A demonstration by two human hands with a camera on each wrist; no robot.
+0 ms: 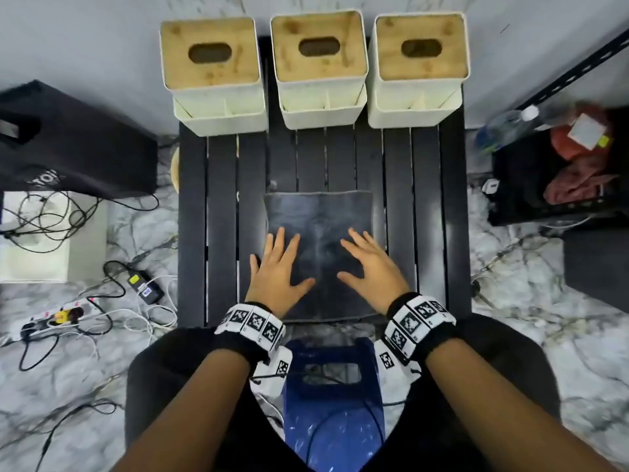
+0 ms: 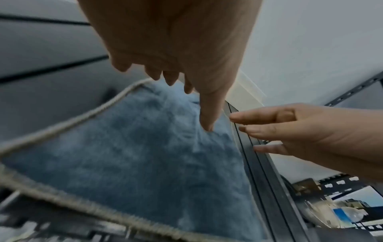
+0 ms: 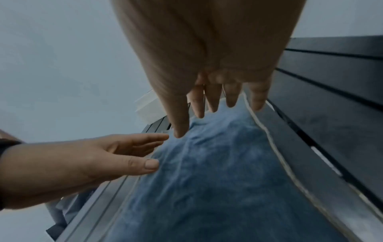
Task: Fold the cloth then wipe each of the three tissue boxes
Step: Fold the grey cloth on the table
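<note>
Both hands lie flat with fingers spread, gripping nothing: the left hand (image 1: 277,270) on the near left part of the blue cloth (image 1: 320,212), the right hand (image 1: 372,267) on its near right part. That cloth rests spread on the dark slatted surface (image 1: 429,185), its long axis running from the near edge toward three tissue boxes (image 1: 320,63) lined across the far edge.

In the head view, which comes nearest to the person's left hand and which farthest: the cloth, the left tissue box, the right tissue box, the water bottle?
1. cloth: under the left hand, which rests on it.
2. left tissue box: at the table's far edge, on the hand's side.
3. right tissue box: far edge, opposite side.
4. water bottle: off the table, far right.
</note>
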